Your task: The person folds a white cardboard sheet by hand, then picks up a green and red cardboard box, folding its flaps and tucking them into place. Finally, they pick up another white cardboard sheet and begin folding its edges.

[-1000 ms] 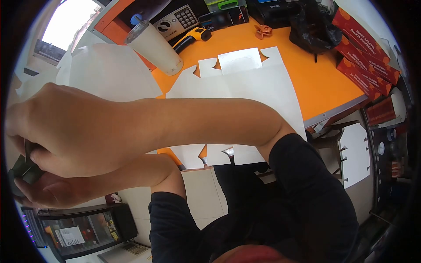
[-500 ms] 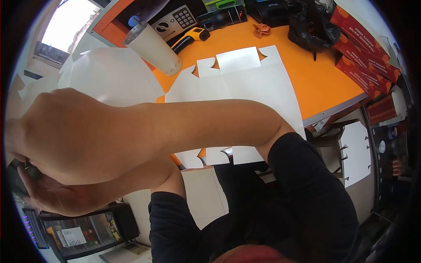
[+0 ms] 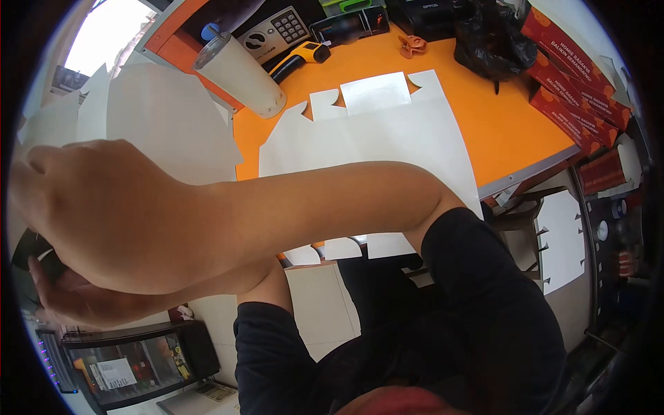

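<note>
My right hand (image 3: 90,207) is at the far left, its forearm stretched across the view, knuckles bent and back toward me. Its fingertips are hidden, as is anything in them. Directly behind it stands a large white card sheet (image 3: 162,114) with a curved top. Below, my left hand (image 3: 83,297) is partly covered by the right one; a finger stands apart from the rest and nothing shows in it. Another white die-cut card blank (image 3: 366,138) with notched flaps lies flat on the orange table (image 3: 498,131), partly under my right forearm.
At the back are a tall whitish cylinder (image 3: 242,77), a yellow-black handheld tool (image 3: 301,59), a keypad safe (image 3: 277,34), an orange clip (image 3: 413,46) and a black plastic bag (image 3: 494,45). Red boxes (image 3: 570,90) are stacked at right. A glass-fronted cabinet (image 3: 131,366) stands lower left.
The white card sheet at left has shifted and tilted, its right edge moving left off the flat blank and baring more orange table. Both hands have moved slightly.
</note>
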Tool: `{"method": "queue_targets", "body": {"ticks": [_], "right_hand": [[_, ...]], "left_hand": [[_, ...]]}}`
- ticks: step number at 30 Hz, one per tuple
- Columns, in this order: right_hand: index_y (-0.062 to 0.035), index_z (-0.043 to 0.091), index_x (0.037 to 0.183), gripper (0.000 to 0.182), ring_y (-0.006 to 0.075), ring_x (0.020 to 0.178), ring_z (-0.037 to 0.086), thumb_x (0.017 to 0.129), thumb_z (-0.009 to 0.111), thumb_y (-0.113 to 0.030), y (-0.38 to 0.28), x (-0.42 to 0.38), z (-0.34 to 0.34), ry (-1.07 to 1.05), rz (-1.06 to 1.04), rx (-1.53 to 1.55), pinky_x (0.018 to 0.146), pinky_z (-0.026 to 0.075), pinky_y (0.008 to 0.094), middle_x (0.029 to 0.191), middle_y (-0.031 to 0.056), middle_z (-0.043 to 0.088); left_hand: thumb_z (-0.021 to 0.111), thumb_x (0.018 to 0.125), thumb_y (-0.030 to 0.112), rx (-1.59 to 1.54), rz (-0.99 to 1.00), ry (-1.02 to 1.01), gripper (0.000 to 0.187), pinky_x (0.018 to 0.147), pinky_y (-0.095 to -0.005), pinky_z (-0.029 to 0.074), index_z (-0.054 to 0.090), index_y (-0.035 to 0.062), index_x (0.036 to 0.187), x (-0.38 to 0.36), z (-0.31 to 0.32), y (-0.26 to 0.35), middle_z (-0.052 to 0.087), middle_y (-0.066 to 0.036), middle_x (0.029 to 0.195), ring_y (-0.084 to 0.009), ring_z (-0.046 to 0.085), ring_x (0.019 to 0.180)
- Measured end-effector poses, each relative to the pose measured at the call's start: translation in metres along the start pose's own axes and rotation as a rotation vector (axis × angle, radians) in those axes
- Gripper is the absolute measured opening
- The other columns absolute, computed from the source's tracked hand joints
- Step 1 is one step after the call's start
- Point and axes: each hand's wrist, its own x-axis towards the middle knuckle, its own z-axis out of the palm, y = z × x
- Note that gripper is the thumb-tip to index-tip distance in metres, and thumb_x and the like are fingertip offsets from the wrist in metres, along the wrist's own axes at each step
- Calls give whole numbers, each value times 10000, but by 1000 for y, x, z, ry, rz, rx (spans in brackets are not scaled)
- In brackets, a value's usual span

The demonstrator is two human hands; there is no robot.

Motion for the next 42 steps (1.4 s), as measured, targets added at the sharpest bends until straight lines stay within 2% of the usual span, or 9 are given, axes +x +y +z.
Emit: {"method": "queue_targets", "body": {"ticks": [5, 11, 18, 24, 27, 30, 33, 39, 42], "right_hand": [[68, 580, 827, 215, 335, 736, 586, 696, 541, -98, 1, -2, -1, 24, -22, 81, 647, 493, 387, 817, 204, 566], [42, 593, 825, 185, 348, 696, 594, 683, 554, -70, 14, 1, 19, 96, -72, 106, 645, 495, 382, 801, 205, 580], [-28, 622, 713, 85, 301, 640, 611, 629, 613, -35, 8, 7, -7, -120, 53, 132, 619, 497, 362, 665, 138, 606], [-13, 598, 653, 30, 308, 608, 610, 639, 588, -38, 5, 6, -6, -96, -26, 15, 584, 499, 362, 655, 160, 604], [20, 584, 711, 91, 329, 594, 603, 646, 566, -41, -2, 5, -15, -177, 71, 36, 578, 499, 367, 645, 182, 595], [64, 547, 775, 187, 344, 583, 596, 643, 563, -68, 2, 4, -10, -88, 123, 160, 580, 498, 375, 621, 200, 581], [89, 517, 811, 253, 347, 590, 593, 647, 558, -100, 5, 3, -7, -95, 210, 100, 583, 497, 384, 637, 219, 576], [83, 529, 779, 253, 356, 613, 589, 627, 568, -115, 5, 0, 3, 73, 85, 52, 572, 490, 395, 703, 240, 574], [40, 557, 699, 159, 345, 600, 583, 616, 562, -96, 6, 0, 2, 33, -41, 41, 557, 484, 392, 694, 211, 577]], "left_hand": [[612, 734, 70, -36, -8, 8, 393, 694, -270, 511, 406, -82, 1032, 1, 2, -2, 567, -177, 873, -213, 615, 752], [610, 728, 67, -41, -16, 16, 370, 703, -274, 505, 421, -68, 1016, 0, 4, -4, 557, -168, 874, -209, 609, 758], [607, 722, 64, -45, -19, 21, 343, 713, -278, 498, 439, -51, 998, -2, 7, -2, 546, -157, 876, -205, 603, 765], [604, 716, 61, -58, -18, 34, 321, 721, -282, 492, 454, -37, 982, 0, 8, -3, 537, -148, 877, -201, 597, 771], [603, 713, 60, -64, -17, 37, 311, 725, -284, 489, 461, -30, 974, 3, 7, -3, 532, -143, 878, -199, 594, 773], [602, 710, 59, -73, -9, 38, 300, 730, -286, 486, 469, -22, 967, 4, 8, -2, 528, -139, 878, -197, 592, 776], [600, 707, 57, -79, -13, 43, 290, 734, -288, 483, 477, -15, 959, 5, 8, 0, 523, -134, 879, -195, 589, 779], [598, 701, 55, -91, -24, 58, 270, 743, -292, 477, 492, -1, 943, 6, 7, 0, 514, -125, 880, -191, 583, 785], [597, 698, 53, -94, -29, 68, 261, 747, -294, 474, 499, 6, 935, 6, 7, 1, 509, -120, 881, -189, 580, 788]]}}
